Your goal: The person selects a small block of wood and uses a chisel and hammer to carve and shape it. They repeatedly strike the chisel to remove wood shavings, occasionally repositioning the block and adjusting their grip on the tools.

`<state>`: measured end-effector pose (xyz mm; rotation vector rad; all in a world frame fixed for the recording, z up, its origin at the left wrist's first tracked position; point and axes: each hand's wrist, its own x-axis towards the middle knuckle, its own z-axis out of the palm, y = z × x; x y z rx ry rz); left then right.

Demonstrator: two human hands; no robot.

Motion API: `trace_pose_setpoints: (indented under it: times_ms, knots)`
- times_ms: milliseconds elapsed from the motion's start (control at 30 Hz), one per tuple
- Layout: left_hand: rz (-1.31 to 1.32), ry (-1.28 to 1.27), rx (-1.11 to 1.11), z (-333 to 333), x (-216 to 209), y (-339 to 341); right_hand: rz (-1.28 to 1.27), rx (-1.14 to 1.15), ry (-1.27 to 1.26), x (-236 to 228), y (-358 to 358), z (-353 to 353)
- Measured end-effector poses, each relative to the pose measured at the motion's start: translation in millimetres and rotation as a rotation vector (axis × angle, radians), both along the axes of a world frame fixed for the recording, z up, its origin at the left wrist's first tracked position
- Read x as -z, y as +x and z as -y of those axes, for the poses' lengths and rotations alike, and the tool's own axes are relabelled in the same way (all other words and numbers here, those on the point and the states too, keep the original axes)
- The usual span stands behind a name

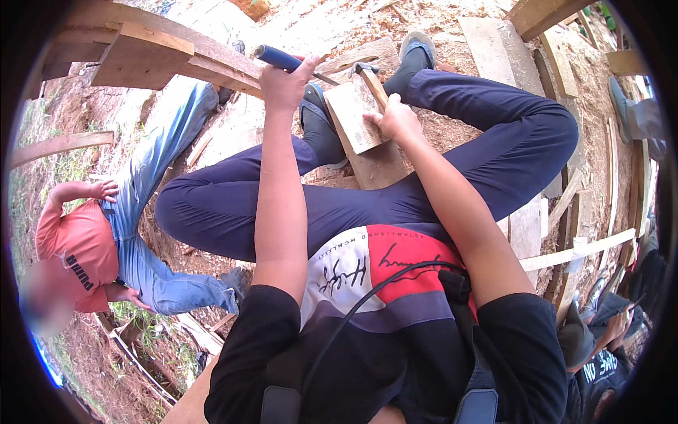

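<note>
shavings [452,136] underfoot; left fingers [306,67] grip a blue-handled tool [275,58], right fingers [374,118] a hammer [374,87].

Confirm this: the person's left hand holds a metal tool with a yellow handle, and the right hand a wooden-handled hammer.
Wrong colour: in the head view, the left hand holds a metal tool with a blue handle; the right hand does hold a wooden-handled hammer.

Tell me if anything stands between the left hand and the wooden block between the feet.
Nothing visible does; only the blue-handled tool, held in the left hand, extends from it toward the wooden block.
</note>
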<state>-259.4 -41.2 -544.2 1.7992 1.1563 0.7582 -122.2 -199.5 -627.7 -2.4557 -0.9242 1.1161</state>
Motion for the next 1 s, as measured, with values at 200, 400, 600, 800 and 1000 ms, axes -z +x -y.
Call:
trace_pose_setpoints:
  times_ms: [200,400,600,800,1000]
  knots:
    - [-0.093,0.034,0.003,1.4,11.5,6.6,0.0,0.009,0.011,2.8,3.1,0.0]
    - [-0.153,0.12,0.012,4.7,19.7,8.4,0.004,-0.006,0.037,11.5,3.2,0.6]
    - [-0.234,0.203,0.01,9.0,16.1,7.9,-0.019,0.001,0.03,4.1,2.2,0.4]
    - [-0.227,0.239,-0.028,14.4,8.5,9.5,-0.009,0.008,0.017,0.6,3.6,-0.5]
    - [-0.263,0.232,-0.014,18.8,5.6,9.8,-0.015,-0.001,0.012,6.7,0.8,-0.6]
